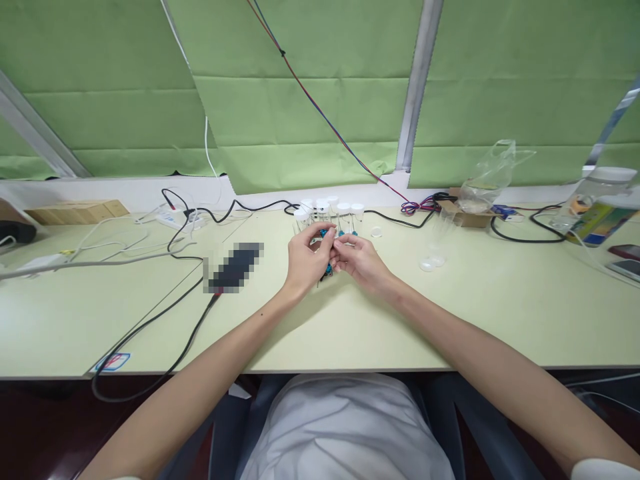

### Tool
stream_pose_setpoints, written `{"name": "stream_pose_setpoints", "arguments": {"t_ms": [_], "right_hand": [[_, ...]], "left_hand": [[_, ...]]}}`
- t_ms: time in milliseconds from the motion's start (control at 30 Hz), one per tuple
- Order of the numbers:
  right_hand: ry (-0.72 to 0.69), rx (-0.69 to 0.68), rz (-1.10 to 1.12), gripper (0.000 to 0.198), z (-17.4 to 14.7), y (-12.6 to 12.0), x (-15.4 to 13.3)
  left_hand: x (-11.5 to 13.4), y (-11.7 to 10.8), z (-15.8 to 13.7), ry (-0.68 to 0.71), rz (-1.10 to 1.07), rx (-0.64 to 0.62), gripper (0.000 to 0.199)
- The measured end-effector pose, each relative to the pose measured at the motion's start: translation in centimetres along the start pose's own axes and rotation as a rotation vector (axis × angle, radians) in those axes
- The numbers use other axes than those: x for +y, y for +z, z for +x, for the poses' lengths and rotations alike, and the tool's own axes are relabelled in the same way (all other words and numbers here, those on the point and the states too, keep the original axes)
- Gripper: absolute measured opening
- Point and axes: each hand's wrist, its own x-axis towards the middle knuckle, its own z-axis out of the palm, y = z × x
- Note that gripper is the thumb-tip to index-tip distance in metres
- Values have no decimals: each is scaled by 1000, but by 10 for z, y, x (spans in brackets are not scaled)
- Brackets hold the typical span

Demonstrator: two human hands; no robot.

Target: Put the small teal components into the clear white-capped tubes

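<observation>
The left hand [309,259] and right hand [364,261] are held together over the tabletop [380,333], before white-capped tubes [343,209], with blue parts [329,269] partly hidden between them; what is gripped cannot be told, fine handling is judged in hand, and a steady pinch is called for.

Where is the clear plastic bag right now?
In the head view, the clear plastic bag sits at the back of the table, right of the right hand, on or in the small cardboard box, with the white-lidded jar farther right.
</observation>
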Motion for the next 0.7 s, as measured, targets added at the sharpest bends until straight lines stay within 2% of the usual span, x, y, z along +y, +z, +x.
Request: {"name": "stream_pose_setpoints", "arguments": {"t_ms": [200,433,700], "right_hand": [[0,17,27,41,-1,-1,-1],[6,43,42,44,-1,1,-2],[-23,6,-27,46,0,-1,0]], "left_hand": [[-2,0,0,14,-8,-9,20],[-2,0,0,22,-16,-14,20],[4,1,-3,39,16,-6,21]]}}
